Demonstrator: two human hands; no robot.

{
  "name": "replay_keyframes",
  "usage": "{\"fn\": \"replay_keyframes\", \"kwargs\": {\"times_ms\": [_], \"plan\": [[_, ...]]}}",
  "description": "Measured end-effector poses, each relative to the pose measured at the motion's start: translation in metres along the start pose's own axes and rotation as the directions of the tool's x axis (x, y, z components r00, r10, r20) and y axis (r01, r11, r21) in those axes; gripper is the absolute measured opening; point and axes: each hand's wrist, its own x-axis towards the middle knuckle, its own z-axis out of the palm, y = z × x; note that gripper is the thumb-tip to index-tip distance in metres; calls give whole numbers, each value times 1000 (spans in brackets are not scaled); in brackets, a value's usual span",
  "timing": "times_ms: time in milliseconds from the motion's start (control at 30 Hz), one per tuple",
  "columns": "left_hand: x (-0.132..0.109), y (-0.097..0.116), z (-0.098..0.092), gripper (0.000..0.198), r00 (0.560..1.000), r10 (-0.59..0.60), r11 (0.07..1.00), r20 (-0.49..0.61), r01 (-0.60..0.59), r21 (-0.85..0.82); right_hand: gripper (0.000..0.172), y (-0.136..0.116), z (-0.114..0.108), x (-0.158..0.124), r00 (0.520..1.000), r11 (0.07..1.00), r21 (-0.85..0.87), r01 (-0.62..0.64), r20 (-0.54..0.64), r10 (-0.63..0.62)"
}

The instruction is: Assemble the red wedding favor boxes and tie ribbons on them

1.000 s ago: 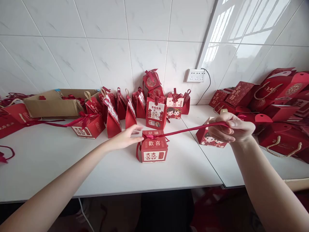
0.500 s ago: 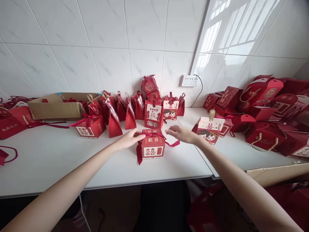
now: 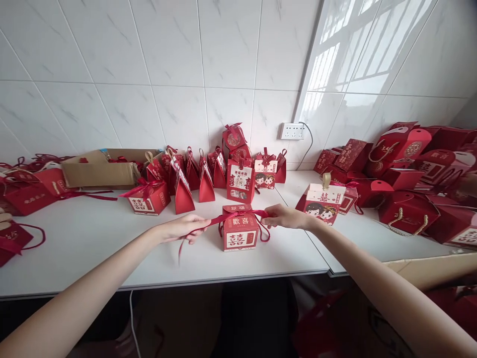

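Observation:
A small red gift box (image 3: 240, 232) with a white label stands on the white table (image 3: 93, 248) in front of me. A red ribbon (image 3: 214, 222) crosses its top. My left hand (image 3: 186, 227), to the left of the box, is closed on the ribbon's left end, which hangs down past the fingers. On the box's right, my right hand (image 3: 285, 217) pinches the ribbon's other end at the top edge, with a loop drooping below it.
Several red gift boxes and bags (image 3: 201, 174) line the tiled wall behind. A cardboard box (image 3: 99, 169) lies at the back left. More red bags (image 3: 406, 174) pile up on the right table. A wall socket (image 3: 292, 131) with a cable sits above the table joint.
A second ago my right hand held the ribbon stretched far to the right. It came back to the box, and both hands now grip the ribbon ends on either side.

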Motion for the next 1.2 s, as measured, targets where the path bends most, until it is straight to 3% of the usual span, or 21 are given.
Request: {"fn": "replay_keyframes", "kwargs": {"times_ms": [167,267,533,633,733,800,833,933,1067,1133,1200], "plan": [[-24,-1,-21,47,991,-38,993,-127,51,104,34,4,-22,-25,990,925,-371,-76,-140,25],[-33,-1,-31,42,978,-9,984,-207,46,173,28,13,-26,-26,992,818,-569,-77,-129,3],[-36,-7,-19,47,955,-71,935,-287,164,314,28,30,-19,-25,994,687,-723,-69,-108,-14],[-40,-2,-23,43,946,-37,956,-323,127,264,26,25,-31,-24,986,634,-769,-81,-153,-59],[-44,14,-34,43,938,50,980,-343,21,199,26,11,-51,-21,956,590,-803,-85,-233,-179],[-42,31,-39,42,928,140,981,-346,-84,173,24,-4,-62,-17,896,535,-844,-43,-269,-352],[-40,41,-40,41,919,195,976,-343,-147,161,24,-13,-65,-14,843,490,-872,-9,-270,-465],[-26,74,-36,36,884,340,940,-322,-321,112,22,-41,-66,-2,619,301,-950,83,-187,-763],[-3,111,-19,31,847,439,883,-301,-469,-31,22,-74,-54,19,372,93,-994,53,-67,-926],[7,123,-9,31,832,469,854,-297,-513,-86,25,-84,-48,27,300,54,-998,23,-45,-953],[13,129,-1,32,824,488,832,-288,-539,-130,27,-90,-43,33,284,55,-998,41,-41,-958]]}}
